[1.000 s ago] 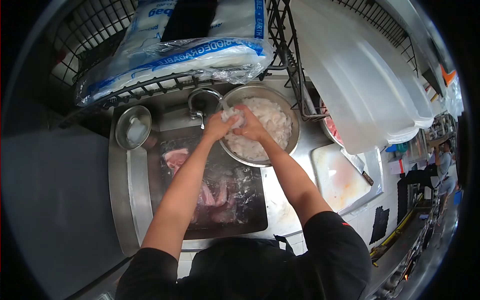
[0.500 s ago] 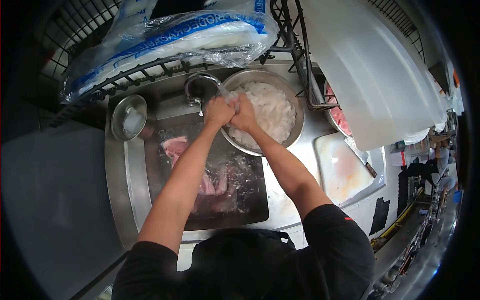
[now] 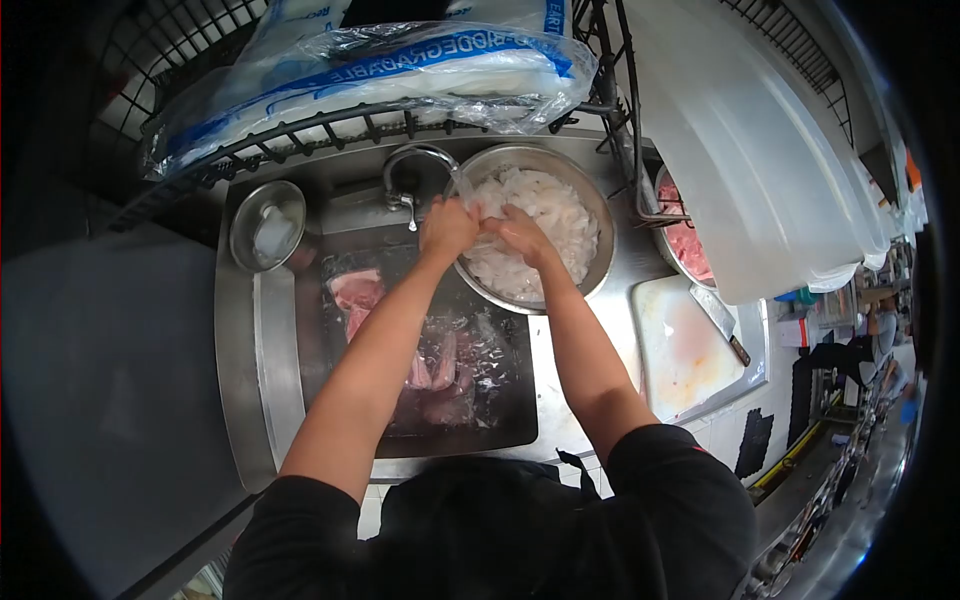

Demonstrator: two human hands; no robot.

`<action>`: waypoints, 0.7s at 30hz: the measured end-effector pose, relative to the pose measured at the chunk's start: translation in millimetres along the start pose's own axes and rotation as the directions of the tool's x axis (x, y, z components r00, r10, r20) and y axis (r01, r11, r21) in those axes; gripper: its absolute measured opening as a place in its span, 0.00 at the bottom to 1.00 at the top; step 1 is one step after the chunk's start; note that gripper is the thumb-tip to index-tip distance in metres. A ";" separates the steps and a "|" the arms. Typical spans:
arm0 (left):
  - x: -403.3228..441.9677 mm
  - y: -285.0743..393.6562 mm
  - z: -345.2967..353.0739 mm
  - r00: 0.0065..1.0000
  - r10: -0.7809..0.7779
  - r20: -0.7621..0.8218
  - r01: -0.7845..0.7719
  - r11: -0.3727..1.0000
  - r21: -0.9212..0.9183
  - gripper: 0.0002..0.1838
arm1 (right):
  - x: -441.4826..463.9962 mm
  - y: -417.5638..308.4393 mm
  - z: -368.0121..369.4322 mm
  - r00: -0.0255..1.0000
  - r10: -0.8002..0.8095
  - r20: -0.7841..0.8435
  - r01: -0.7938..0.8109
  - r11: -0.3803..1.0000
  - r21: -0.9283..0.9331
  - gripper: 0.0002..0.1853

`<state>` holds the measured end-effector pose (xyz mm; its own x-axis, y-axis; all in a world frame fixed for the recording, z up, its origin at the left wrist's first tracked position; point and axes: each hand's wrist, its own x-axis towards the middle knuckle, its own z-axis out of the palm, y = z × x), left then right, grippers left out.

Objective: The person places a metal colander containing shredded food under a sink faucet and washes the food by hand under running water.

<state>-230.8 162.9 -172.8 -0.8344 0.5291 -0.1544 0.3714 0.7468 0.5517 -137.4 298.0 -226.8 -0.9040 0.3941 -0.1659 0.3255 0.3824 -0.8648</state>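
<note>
Grip: left hand (image 3: pixel 449 229) curled, right hand (image 3: pixel 521 236) half-open, any pinch unclear; both at 9 o'clock over one large bowl (image 3: pixel 606 262) of pale pieces (image 3: pixel 550 210). One plastic pack (image 3: pixel 400 75), 11 o'clock, lettered "DEGRADABLE". One knife (image 3: pixel 716 312), 3 o'clock.

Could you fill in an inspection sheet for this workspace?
Surface: metal sink holding water, metal counter beside it.
Job's things: large bowl of pale pieces; faucet at its edge.
Clutter: raw meat in the sink, small metal bowl at its corner, knife on cutting board.
Hands: left hand and right hand close together over the large bowl; grip unclear.
Cables: nothing seen.
Surroundings: plastic-wrapped packs on wire rack; translucent container at right.
</note>
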 end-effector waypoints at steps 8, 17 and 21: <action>-3.2 3.0 1.2 1.000 -0.026 -0.006 0.026 0.999 -0.044 0.30 | -12.9 -46.8 11.8 0.841 0.528 0.117 -0.509 0.701 0.499 0.42; -0.4 1.9 0.1 1.000 -0.024 0.003 0.024 0.999 -0.033 0.31 | 24.9 2.6 60.5 0.922 0.386 -0.026 -0.134 0.382 0.914 0.21; -0.6 3.7 0.5 1.000 -0.024 0.012 0.024 0.999 0.043 0.28 | 22.7 -3.8 58.4 0.929 0.362 -0.077 -0.099 0.445 0.890 0.16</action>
<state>-228.7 165.5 -171.1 -0.8381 0.5156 -0.1780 0.3685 0.7758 0.5123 -175.4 256.7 -255.0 -0.7006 0.5691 -0.4305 -0.0126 -0.6130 -0.7900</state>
